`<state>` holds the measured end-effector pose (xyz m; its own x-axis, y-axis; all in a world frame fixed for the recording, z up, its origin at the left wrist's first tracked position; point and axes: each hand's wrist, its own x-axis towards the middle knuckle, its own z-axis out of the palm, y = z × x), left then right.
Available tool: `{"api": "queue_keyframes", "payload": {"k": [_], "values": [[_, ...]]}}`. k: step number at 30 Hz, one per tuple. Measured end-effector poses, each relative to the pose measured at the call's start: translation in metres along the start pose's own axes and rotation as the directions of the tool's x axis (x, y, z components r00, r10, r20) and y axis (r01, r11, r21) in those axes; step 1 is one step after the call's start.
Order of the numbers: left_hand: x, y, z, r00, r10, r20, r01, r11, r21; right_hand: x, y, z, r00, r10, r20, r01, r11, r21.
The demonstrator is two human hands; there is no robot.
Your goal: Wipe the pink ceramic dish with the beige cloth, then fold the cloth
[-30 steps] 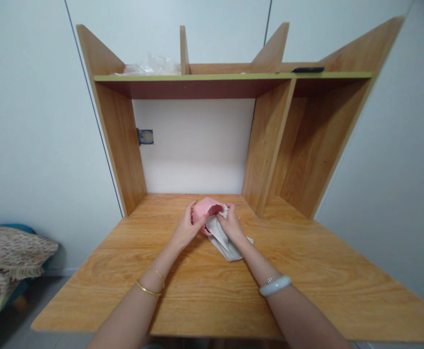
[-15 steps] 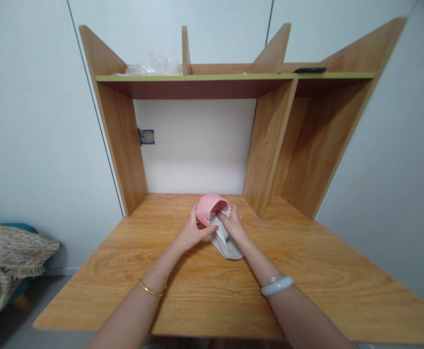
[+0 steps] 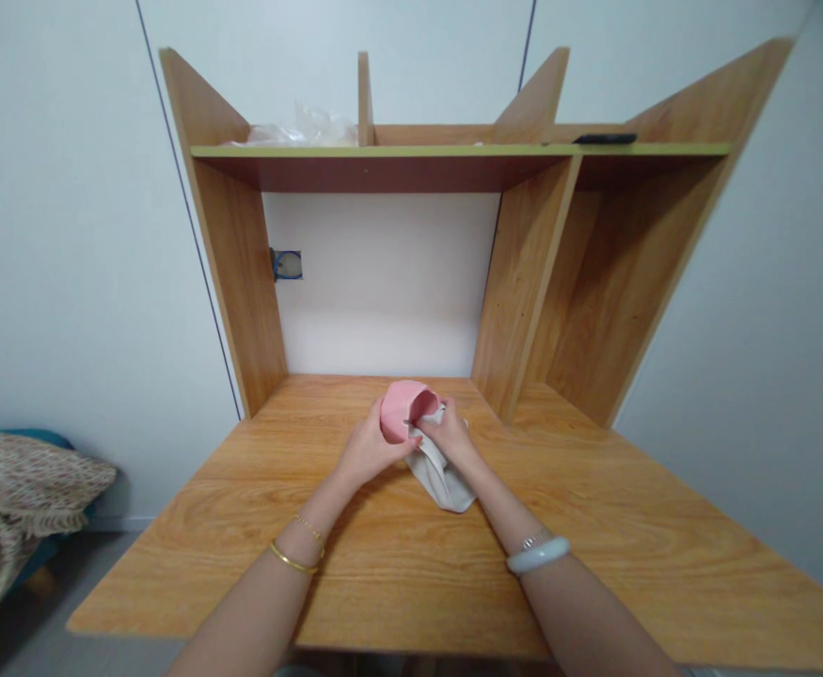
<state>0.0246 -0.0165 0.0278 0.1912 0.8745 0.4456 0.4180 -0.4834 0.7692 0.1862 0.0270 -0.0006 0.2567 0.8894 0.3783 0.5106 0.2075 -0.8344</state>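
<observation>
A pink, rounded container (image 3: pixel 395 406), perhaps a bowl or a pot, is tilted so that its opening faces right and toward me. My left hand (image 3: pixel 371 449) grips it from the left, with the thumb near the lower rim. A light grey cloth (image 3: pixel 443 481) hangs from the opening over the desk. My right hand (image 3: pixel 451 432) is closed on the cloth at the right side of the rim, its fingertips partly hidden at the opening.
The wooden desk (image 3: pixel 411 574) spreads under both hands. Behind it stands a shelf unit (image 3: pixel 383 150) with a clear plastic bag (image 3: pixel 305 130) and a black object (image 3: pixel 605 138) on top. A wall socket box (image 3: pixel 288 264) sits at the back left. A patterned blanket (image 3: pixel 23 480) lies far left.
The container has turned slightly in my left hand and moved a little down. My right hand has drawn slightly back from inside the opening, with the cloth shifting along.
</observation>
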Motion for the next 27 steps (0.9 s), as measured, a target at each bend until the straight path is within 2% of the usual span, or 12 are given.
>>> {"api": "queue_keyframes", "payload": {"k": [4,9,12,17,22,27], "values": [[-0.001,0.006,-0.005,1.0,-0.011,-0.02,0.015,0.974,0.227,-0.005,-0.008,-0.005,0.998,-0.05,0.047,0.056,0.991,-0.125],[-0.004,0.016,-0.011,0.997,-0.07,0.017,0.054,0.881,0.47,-0.012,-0.017,-0.012,0.988,-0.095,0.121,0.128,0.946,-0.297],[-0.006,0.021,-0.015,0.996,-0.083,0.043,0.047,0.843,0.536,-0.014,-0.02,-0.015,0.977,-0.129,0.172,0.185,0.91,-0.372],[-0.005,0.023,-0.017,0.995,-0.079,0.063,0.03,0.83,0.557,-0.013,-0.024,-0.017,0.965,-0.154,0.213,0.236,0.863,-0.447],[-0.005,0.019,-0.015,0.992,-0.081,0.1,0.008,0.816,0.577,-0.011,-0.023,-0.022,0.934,-0.209,0.289,0.319,0.853,-0.414],[-0.007,0.019,-0.016,0.991,-0.056,0.121,-0.015,0.855,0.518,-0.008,-0.013,-0.022,0.902,-0.313,0.297,0.373,0.912,-0.173]]}}
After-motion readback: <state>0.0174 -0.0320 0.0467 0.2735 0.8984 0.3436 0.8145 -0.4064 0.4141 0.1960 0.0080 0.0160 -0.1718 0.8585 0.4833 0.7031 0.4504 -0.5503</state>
